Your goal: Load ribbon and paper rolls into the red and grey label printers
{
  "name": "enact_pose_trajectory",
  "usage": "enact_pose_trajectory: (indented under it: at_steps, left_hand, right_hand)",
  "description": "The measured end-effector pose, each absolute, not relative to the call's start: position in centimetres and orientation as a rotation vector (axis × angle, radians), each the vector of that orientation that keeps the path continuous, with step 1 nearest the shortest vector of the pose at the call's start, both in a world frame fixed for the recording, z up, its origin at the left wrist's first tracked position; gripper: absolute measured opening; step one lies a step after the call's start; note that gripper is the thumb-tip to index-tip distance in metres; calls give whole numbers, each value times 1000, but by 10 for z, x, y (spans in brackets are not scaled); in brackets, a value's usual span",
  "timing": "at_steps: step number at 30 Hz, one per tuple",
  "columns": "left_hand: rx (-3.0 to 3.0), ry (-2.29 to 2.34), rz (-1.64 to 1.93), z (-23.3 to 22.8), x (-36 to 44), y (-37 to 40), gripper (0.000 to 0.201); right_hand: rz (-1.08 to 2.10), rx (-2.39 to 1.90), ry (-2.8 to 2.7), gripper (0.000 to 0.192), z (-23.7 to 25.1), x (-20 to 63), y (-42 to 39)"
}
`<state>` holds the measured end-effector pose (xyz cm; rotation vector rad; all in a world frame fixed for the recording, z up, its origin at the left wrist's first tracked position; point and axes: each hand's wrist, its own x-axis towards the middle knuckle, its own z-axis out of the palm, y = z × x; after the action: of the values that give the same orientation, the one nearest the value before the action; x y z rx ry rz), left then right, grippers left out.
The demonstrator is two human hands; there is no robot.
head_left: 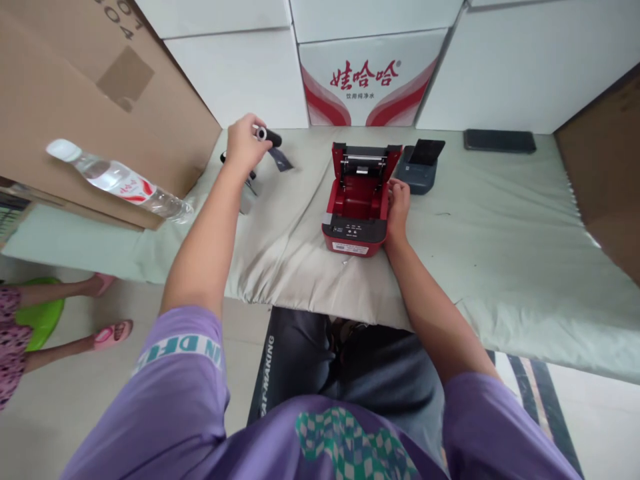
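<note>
Purple shirt hides lap; left hand partly covers black roll.

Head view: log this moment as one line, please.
left hand: holds black roll above cloth | right hand: rests on red printer, lid open | grey printer: behind

I see the red printer as glossy moulded plastic, the grey device beside it matt plastic. Soft, wrinkled pale cloth covers the surface. The bottle is clear plastic, the box plain matt cardboard.
</note>
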<state>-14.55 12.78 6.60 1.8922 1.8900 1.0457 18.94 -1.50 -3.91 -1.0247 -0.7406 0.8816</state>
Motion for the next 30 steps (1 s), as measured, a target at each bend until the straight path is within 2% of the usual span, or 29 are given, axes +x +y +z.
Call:
enact_pose_trajectory:
  at_steps: [1,6,9,17,30]
  left_hand:
    - [1818,1776,1159,73,-140,112,67]
    - [1703,1060,1253,84,-86,19,75]
    - [1765,902,1131,75,-48,-14,68]
    - [2064,932,684,59,-7,-7,32]
    - [2542,1165,336,87,2,10,27]
  right_hand:
    - [885,-1026,-735,53,-39,189,-15]
    - [882,-1021,-740,51,-39,189,-16]
    - [887,-1030,-738,51,-39,189,-16]
    - [886,-1014,-746,50,-41,189,-14]
    - [910,-1000,-763,55,-44,192,-11]
